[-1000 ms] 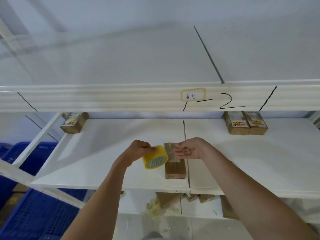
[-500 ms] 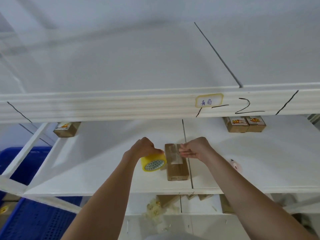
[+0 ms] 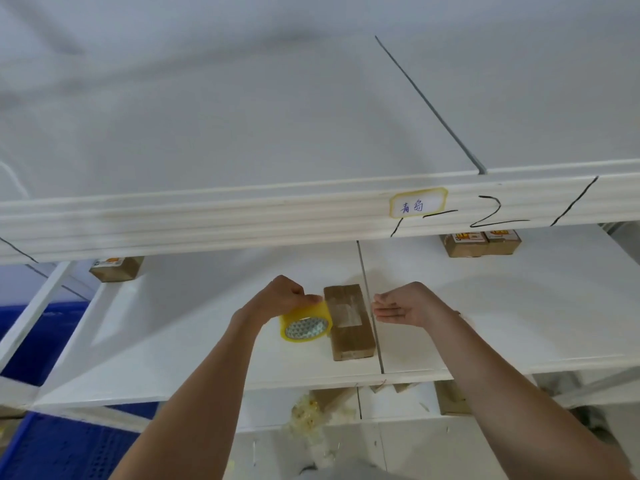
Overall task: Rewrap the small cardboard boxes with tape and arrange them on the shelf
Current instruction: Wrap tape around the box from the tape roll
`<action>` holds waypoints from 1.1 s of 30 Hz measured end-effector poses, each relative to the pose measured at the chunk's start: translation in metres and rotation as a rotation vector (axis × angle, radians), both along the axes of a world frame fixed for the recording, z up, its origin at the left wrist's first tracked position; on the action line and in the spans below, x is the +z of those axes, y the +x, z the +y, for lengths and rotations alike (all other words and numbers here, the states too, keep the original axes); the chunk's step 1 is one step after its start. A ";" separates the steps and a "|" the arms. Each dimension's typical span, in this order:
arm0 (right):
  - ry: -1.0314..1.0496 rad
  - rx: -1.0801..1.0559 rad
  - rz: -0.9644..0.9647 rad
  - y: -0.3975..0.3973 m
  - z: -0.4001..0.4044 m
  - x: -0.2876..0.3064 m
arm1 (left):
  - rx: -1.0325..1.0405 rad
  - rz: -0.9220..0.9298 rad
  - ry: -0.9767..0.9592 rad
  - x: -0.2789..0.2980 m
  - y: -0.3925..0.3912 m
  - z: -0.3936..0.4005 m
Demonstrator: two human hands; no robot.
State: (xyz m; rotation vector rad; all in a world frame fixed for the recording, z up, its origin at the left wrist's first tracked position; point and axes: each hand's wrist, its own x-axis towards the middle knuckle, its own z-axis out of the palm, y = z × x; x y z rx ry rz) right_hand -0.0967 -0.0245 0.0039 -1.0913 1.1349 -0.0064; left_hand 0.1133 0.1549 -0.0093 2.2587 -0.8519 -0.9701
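Note:
A small brown cardboard box [image 3: 349, 336] lies flat on the white shelf board [image 3: 194, 327], with a strip of clear tape across its top. My left hand [image 3: 280, 299] grips a yellow tape roll [image 3: 306, 322] that touches the box's left side. My right hand [image 3: 405, 304] hovers just right of the box with fingers relaxed, holding nothing and not touching the box.
Two taped boxes [image 3: 481, 244] stand side by side at the shelf's back right, one more box [image 3: 116, 268] at the back left. A labelled white beam [image 3: 242, 216] crosses above. Blue crates [image 3: 52, 441] sit lower left. Cardboard scraps and crumpled tape [image 3: 311, 414] lie on the lower shelf.
My right hand let go of the tape end on the box and drew away to the right. The left hand kept the roll against the box's left side.

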 end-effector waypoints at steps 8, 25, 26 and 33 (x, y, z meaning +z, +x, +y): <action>-0.131 0.018 0.111 0.012 0.006 -0.020 | -0.078 -0.320 0.256 -0.020 -0.001 0.008; -0.190 -0.035 0.209 0.010 0.005 -0.044 | -0.089 -0.333 0.313 -0.029 -0.002 -0.003; -0.185 -0.041 0.211 0.010 0.005 -0.045 | -0.088 -0.332 0.315 -0.029 -0.002 -0.004; -0.159 -0.050 0.216 0.009 0.006 -0.048 | -0.085 -0.365 0.320 -0.030 -0.002 -0.007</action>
